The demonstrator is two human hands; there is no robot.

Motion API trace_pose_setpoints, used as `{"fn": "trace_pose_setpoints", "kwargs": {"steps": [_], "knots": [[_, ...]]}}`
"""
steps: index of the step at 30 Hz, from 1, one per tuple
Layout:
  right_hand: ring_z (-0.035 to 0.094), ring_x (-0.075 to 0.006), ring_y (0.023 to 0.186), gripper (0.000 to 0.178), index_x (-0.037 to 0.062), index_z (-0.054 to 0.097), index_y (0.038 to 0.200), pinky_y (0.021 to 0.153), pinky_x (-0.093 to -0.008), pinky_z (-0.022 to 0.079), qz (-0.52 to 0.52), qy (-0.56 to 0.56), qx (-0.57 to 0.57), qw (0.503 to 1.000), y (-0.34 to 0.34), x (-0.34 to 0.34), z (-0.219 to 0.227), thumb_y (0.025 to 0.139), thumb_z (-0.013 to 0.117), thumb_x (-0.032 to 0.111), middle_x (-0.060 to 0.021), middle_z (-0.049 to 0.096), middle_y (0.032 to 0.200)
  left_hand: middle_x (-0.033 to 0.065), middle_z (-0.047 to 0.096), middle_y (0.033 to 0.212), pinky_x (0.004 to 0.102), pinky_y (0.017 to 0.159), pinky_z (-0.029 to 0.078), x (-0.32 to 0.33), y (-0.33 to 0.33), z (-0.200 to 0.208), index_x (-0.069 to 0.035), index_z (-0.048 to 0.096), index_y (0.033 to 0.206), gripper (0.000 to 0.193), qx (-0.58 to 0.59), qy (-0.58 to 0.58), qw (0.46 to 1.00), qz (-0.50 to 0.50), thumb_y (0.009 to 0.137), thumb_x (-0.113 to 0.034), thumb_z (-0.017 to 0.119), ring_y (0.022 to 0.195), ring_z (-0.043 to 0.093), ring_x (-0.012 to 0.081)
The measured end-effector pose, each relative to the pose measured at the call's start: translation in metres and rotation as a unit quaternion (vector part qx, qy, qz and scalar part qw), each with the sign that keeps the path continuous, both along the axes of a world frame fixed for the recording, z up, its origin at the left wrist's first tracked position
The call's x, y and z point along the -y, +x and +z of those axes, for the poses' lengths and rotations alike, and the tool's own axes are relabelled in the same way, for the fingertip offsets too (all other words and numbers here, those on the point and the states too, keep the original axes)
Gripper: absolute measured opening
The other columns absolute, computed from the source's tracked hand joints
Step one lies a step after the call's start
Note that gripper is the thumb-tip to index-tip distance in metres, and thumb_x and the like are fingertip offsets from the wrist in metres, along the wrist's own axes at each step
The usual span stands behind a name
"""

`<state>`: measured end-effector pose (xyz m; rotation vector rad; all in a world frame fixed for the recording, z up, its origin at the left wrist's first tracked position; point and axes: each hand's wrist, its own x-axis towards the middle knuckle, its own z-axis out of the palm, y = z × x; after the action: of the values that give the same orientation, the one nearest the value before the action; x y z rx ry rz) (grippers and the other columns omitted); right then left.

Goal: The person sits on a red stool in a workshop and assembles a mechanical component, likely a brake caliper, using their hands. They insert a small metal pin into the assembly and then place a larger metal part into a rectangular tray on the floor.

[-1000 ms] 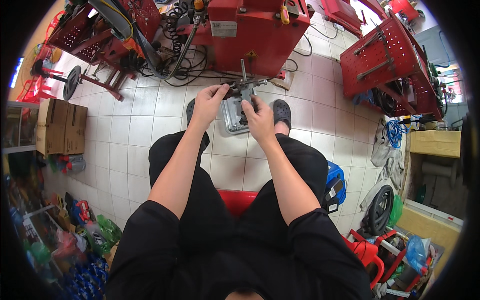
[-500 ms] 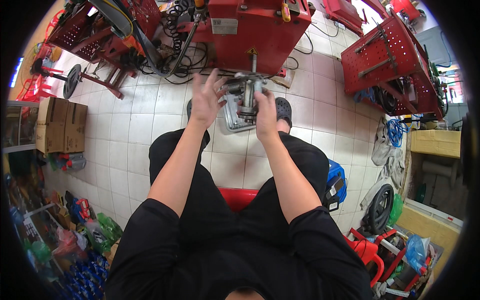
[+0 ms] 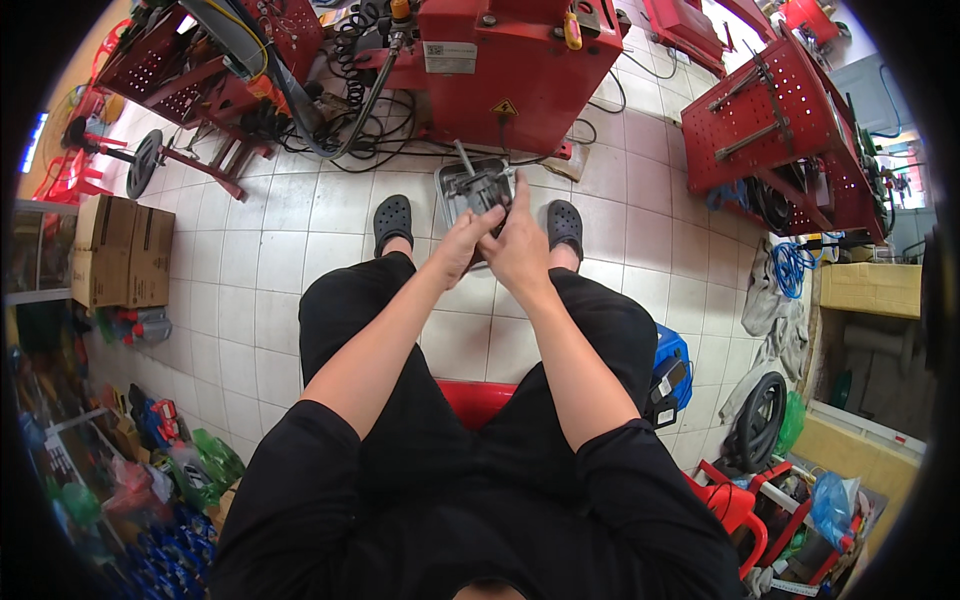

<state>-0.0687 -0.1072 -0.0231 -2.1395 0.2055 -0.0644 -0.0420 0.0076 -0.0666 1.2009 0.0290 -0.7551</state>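
Between my feet, both hands are on a grey metal machine part [image 3: 480,190] with a thin shaft [image 3: 463,156] sticking out of its far end; its exact kind I cannot make out. My left hand [image 3: 460,246] is closed around its near end from the left, thumb on top. On the right side, my right hand [image 3: 516,244] grips it, with fingers stretched along its edge. Below the part lies a shallow grey tray [image 3: 443,203] on the floor, largely covered by my hands and the part.
A red machine [image 3: 500,75] stands ahead, with black cables [image 3: 370,140] on the tiles before it. Perforated red racks [image 3: 750,130] are at both sides. Cardboard boxes [image 3: 120,250] stand at left. A blue case [image 3: 676,365] sits beside my right knee.
My left hand, open and apart before, has come down onto the part. The part has tilted and moved lower, toward me, in my right hand.
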Motion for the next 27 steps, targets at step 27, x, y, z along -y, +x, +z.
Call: {"fn": "trace_pose_setpoints", "kwargs": {"steps": [27], "knots": [[0.061,-0.0354,0.094,0.022,0.0057,0.066,0.093,0.081,-0.0430,0.048,0.102,-0.193,-0.258,0.941,0.013,0.050,-0.263,0.081,0.052,0.017,-0.0187,0.064,0.097,0.0086,0.056,0.073,0.0336,0.062,0.051,-0.025,0.034,-0.009,-0.004,0.051,0.091,0.056,-0.149,-0.027,0.955,0.254,0.093,-0.053,0.023,0.064,0.059,0.0199]]}}
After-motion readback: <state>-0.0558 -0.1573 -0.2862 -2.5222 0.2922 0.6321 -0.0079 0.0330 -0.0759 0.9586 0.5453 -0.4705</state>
